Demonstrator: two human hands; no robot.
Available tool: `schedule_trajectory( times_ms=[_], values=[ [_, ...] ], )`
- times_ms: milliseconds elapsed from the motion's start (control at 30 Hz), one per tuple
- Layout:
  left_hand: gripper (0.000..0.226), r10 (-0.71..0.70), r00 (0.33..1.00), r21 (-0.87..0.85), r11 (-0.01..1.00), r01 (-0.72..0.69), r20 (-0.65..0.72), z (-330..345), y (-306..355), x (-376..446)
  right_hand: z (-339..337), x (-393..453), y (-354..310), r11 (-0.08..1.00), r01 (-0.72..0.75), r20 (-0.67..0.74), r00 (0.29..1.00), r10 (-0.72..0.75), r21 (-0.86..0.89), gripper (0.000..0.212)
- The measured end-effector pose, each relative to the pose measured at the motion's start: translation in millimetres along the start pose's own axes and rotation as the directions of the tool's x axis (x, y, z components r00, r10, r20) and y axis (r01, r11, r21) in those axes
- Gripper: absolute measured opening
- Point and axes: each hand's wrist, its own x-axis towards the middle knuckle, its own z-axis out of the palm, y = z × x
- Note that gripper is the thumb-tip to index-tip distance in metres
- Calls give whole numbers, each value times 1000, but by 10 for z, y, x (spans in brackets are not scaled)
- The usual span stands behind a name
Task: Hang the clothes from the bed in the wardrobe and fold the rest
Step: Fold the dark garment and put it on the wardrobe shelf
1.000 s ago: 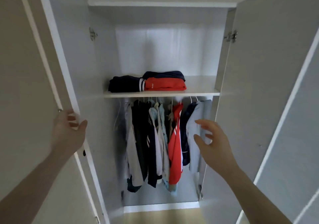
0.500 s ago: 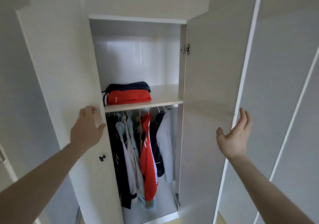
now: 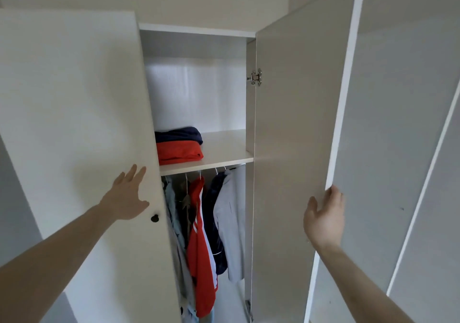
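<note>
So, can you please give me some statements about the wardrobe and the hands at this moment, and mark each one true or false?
1. The left hand lies flat with straight fingers on the left door. True.
2. The left hand grips the knob. False: the knob is free, just below and right of the hand.
3. A red garment lies folded on the shelf under a navy one. True.
4. The right hand holds a hanger. False: it holds nothing; its fingers touch the edge of the right door.
5. The rail below the shelf is bare. False: several clothes hang there, among them a red jacket.
</note>
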Motion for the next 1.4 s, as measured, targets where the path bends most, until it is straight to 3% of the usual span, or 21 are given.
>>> schedule_trajectory(
  times_ms=[100, 200, 267, 367, 567, 867, 1200, 1400],
  values=[
    [110, -23, 998, 23, 1000, 21, 61, 167, 10, 188, 188, -185, 4, 998, 31, 86, 996, -36, 58, 34],
    [115, -40, 995, 57, 998, 34, 90, 281, 20, 273, 447, -436, -68, 994, 63, 263, 961, -84, 88, 23],
    [112, -60, 995, 56, 997, 56, 75, 304, 3, 324, 677, -564, -161, 988, 124, 357, 922, -150, 94, 53],
    [109, -106, 990, 37, 994, 102, 95, 250, -70, 369, 1018, -709, -337, 967, 189, 488, 836, -250, 171, 80],
    [103, -144, 980, 110, 985, 129, 138, 130, -264, 422, 1802, -833, -563, 905, 303, 592, 685, -425, 300, 96],
    [99, -200, 968, 78, 979, 190, 153, 200, -206, 613, 2743, -596, -704, 862, 469, 820, 406, -405, 194, 104],
    [98, -242, 956, 88, 969, 230, 164, 260, -192, 690, 3265, -494, -716, 887, 457, 900, 356, -251, 67, 98],
    [97, -110, 986, 131, 987, 94, 121, 240, -32, 634, 3175, -390, -570, 917, 399, 929, 338, -150, 3, 93]
  ],
)
